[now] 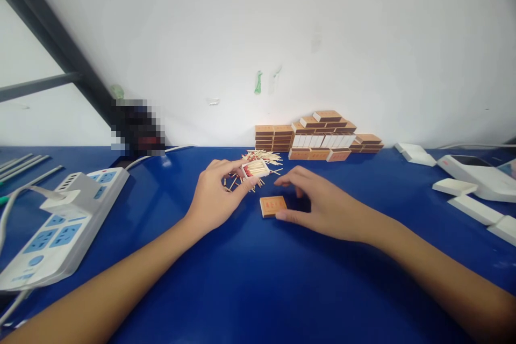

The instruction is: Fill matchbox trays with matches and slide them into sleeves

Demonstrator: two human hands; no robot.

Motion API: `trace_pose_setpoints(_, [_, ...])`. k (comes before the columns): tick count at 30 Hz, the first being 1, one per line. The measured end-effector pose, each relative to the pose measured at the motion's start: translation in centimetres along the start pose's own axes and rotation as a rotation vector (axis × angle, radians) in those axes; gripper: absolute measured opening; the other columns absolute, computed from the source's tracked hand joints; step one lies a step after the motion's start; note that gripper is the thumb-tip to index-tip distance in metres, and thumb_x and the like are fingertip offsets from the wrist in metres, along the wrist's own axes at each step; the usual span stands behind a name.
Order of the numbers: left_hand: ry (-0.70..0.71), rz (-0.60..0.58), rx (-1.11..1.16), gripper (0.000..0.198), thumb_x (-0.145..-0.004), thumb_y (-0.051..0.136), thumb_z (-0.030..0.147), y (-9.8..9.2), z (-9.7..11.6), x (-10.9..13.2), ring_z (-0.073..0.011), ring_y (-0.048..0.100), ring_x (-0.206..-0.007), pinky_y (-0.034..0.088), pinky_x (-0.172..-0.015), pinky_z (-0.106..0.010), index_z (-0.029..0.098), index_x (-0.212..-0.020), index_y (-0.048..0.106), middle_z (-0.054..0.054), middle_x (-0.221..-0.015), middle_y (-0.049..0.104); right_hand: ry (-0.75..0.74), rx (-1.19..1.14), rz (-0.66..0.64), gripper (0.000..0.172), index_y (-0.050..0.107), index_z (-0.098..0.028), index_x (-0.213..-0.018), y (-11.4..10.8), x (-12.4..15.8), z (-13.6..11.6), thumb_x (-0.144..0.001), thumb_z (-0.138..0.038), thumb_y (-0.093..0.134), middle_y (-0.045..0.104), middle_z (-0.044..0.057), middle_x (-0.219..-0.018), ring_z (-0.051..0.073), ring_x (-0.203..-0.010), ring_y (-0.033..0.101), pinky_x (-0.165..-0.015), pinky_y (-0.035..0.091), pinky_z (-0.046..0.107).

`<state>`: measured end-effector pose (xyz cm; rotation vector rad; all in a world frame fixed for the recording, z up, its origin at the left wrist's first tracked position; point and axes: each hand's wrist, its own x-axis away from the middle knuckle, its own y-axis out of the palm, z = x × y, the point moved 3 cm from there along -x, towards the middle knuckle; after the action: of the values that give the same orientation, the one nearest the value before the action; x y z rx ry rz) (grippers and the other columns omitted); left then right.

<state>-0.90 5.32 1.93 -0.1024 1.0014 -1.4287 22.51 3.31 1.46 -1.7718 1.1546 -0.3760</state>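
Head view: left hand (217, 188) pinches a match tray (255, 169); right hand (322, 207), spread wide, rests its thumb against an orange cover (271, 204) on the bench (258, 285). Tray apparently filled, not yet covered — loose matches (266, 157) lie behind, near stacked matchboxes (324, 126).

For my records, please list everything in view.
Table: one, blue, below
Wall: one, white, behind
Match tray: one, white, filled, centre
Single matchbox: one, orange, centre, on table
Loose matches: many, pale, behind match tray
Stacked matchboxes: many, orange and white, by wall
Power strip: one, white and blue, left
Charger: one, white, on power strip
Cables: several, white, left and right
Sticks: several, pale, far left
Device: one, white, right
Flat pieces: several, white, near device
Frame: one, dark, left
Pixelated patch: one, dark, left
Left hand: one, bare, holding match tray
Right hand: one, bare, at single matchbox
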Motion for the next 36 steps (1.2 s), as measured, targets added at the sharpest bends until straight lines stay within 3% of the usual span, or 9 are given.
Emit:
trace_pose_setpoints(2, [0.015,-0.024,-0.002,0.03,-0.089,0.078,0.042,0.1,-0.1,-0.1,-0.0199,0.061,-0.087,0.05,-0.076,-0.034,0.027,-0.115,0.078,-0.001,-0.093,0.074,0.014,-0.029,-0.077,0.04,0.064,-0.024,-0.12,0.3,0.1,0.1,-0.089,-0.045,0.076,0.063,0.007,-0.119,0.019,-0.092,0.064,-0.077,0.053,0.033])
trace_pose_setpoints(4, [0.024,-0.037,-0.012,0.031,-0.09,0.078,0.041,0.0,-0.3,-0.2,-0.0192,0.06,-0.085,0.049,-0.075,-0.033,0.028,-0.117,0.077,-0.001,-0.091,0.073,0.01,-0.036,-0.074,0.029,0.065,-0.024,-0.113,0.1,0.0,0.2,-0.092,-0.042,0.073,0.064,0.007,-0.117,0.019,-0.09,0.063,-0.076,0.053,0.032])
trace_pose_setpoints(10, [0.021,-0.106,-0.012,0.038,-0.092,0.076,0.042,0.1,-0.6,-0.3,-0.0196,0.058,-0.083,0.048,-0.077,-0.035,0.027,-0.127,0.075,-0.001,-0.091,0.074,0.108,0.01,0.125,0.032,0.067,-0.022,-0.11,-2.1,-0.6,2.3,-0.091,-0.047,0.073,0.067,0.001,-0.086,0.016,-0.066,0.056,-0.061,0.044,0.03])
trace_pose_setpoints(12, [0.039,-0.12,0.009,0.036,-0.092,0.075,0.042,0.2,-0.3,-0.1,-0.0208,0.061,-0.089,0.05,-0.082,-0.037,0.027,-0.125,0.075,-0.002,-0.097,0.076,0.127,-0.04,0.136,0.036,0.068,-0.022,-0.112,-2.2,-0.7,2.8,-0.09,-0.05,0.074,0.068,0.0,-0.082,0.015,-0.063,0.056,-0.059,0.044,0.029])
trace_pose_setpoints(17, [0.061,-0.155,0.057,0.037,-0.09,0.078,0.04,0.5,0.0,0.3,-0.0233,0.064,-0.105,0.052,-0.092,-0.039,0.026,-0.125,0.075,-0.003,-0.117,0.077,0.089,-0.122,0.154,0.044,0.068,-0.023,-0.119,-1.4,-0.7,2.8,-0.09,-0.055,0.073,0.073,0.002,-0.092,0.016,-0.069,0.061,-0.061,0.048,0.03])
trace_pose_setpoints(21, [0.105,-0.145,0.029,0.037,-0.09,0.079,0.038,0.4,-0.1,0.3,-0.0226,0.064,-0.099,0.054,-0.089,-0.04,0.024,-0.124,0.075,-0.004,-0.112,0.077,0.064,-0.087,0.168,0.045,0.067,-0.022,-0.122,-1.5,-0.7,2.8,-0.091,-0.054,0.071,0.074,0.004,-0.097,0.016,-0.07,0.064,-0.062,0.05,0.03])
trace_pose_setpoints(26, [0.256,-0.162,-0.049,0.037,-0.092,0.077,0.034,0.3,0.3,0.3,-0.0233,0.06,-0.1,0.054,-0.089,-0.04,0.021,-0.127,0.072,-0.006,-0.11,0.077,0.014,0.016,0.158,0.043,0.067,-0.021,-0.126,-1.8,-0.5,2.6,-0.093,-0.049,0.07,0.072,0.001,-0.083,0.016,-0.065,0.063,-0.062,0.05,0.031])
trace_pose_setpoints(29, [0.289,-0.175,-0.099,0.035,-0.093,0.076,0.032,0.2,0.5,0.2,-0.0242,0.059,-0.098,0.054,-0.087,-0.04,0.021,-0.126,0.073,-0.006,-0.106,0.077,-0.016,0.03,0.177,0.043,0.068,-0.021,-0.127,-2.0,-0.6,2.3,-0.093,-0.047,0.071,0.075,0.003,-0.089,0.016,-0.067,0.064,-0.062,0.052,0.031])
trace_pose_setpoints(36, [0.237,-0.229,-0.091,0.031,-0.092,0.077,0.032,0.4,0.1,0.4,-0.0243,0.062,-0.1,0.055,-0.087,-0.041,0.024,-0.122,0.075,-0.005,-0.105,0.077,-0.078,0.013,0.186,0.039,0.069,-0.022,-0.128,-2.1,-0.7,2.0,-0.095,-0.043,0.069,0.075,0.006,-0.107,0.016,-0.071,0.065,-0.063,0.053,0.032])
